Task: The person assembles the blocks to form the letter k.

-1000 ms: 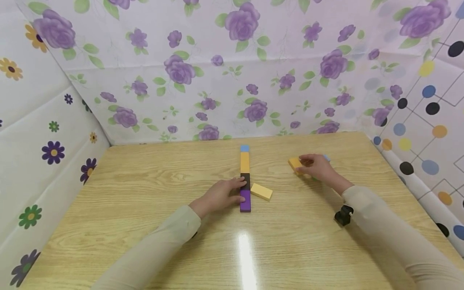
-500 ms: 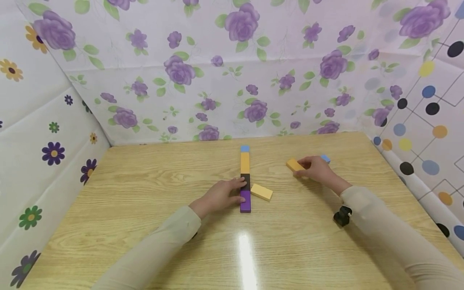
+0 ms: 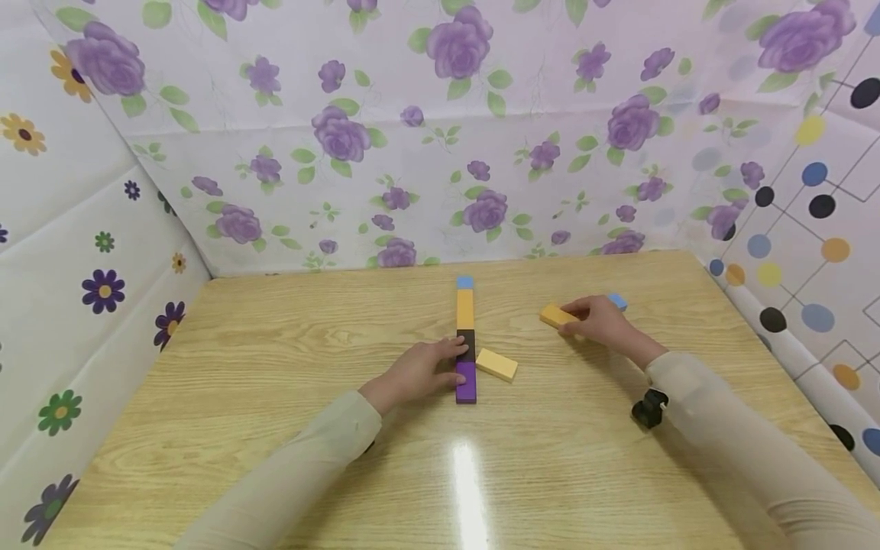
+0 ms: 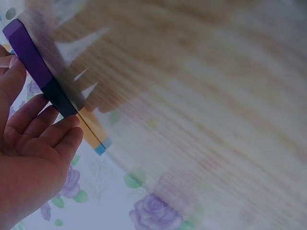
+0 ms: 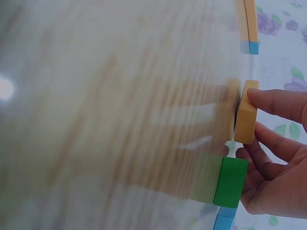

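A straight row of blocks lies on the table: a purple block, a black block, an orange block and a small blue block at the far end. My left hand rests against its left side, thumb touching the purple block and fingertips on the black one. To the right, my right hand pinches a separate orange block between thumb and finger, low over the table; whether it touches the surface I cannot tell. A green block stands beside that hand, hidden in the head view.
A pale yellow block lies at an angle just right of the row. Another blue block shows behind my right hand. The wooden table meets flowered cloth at the back and patterned cloth at the sides.
My right hand has shifted slightly with its orange block, which has moved a little left and turned flatter across. The left hand and the row have stayed put.
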`<state>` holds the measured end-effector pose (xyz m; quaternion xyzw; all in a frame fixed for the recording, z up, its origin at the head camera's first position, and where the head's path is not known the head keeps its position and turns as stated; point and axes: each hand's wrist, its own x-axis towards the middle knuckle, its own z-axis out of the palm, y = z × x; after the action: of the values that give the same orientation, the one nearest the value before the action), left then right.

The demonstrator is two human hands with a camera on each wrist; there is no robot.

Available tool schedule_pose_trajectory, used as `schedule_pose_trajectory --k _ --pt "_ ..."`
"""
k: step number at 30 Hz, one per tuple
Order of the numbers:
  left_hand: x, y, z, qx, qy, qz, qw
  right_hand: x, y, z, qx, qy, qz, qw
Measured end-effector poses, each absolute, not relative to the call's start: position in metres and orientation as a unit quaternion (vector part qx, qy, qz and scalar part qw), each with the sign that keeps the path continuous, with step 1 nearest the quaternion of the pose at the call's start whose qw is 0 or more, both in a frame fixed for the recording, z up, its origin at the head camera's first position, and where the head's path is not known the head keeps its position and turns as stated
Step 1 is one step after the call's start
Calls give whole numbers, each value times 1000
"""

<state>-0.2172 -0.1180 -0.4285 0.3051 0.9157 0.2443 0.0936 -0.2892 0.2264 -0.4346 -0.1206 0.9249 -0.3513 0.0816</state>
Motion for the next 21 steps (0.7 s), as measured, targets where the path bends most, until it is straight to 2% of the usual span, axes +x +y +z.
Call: schedule_pose_trajectory --k 10,21 --pt "-217 -118 -428 305 917 238 94 -294 217 -428 -127 925 -349 83" --pt "-218 -118 -428 307 915 244 93 -299 200 -424 -151 905 -381 116"
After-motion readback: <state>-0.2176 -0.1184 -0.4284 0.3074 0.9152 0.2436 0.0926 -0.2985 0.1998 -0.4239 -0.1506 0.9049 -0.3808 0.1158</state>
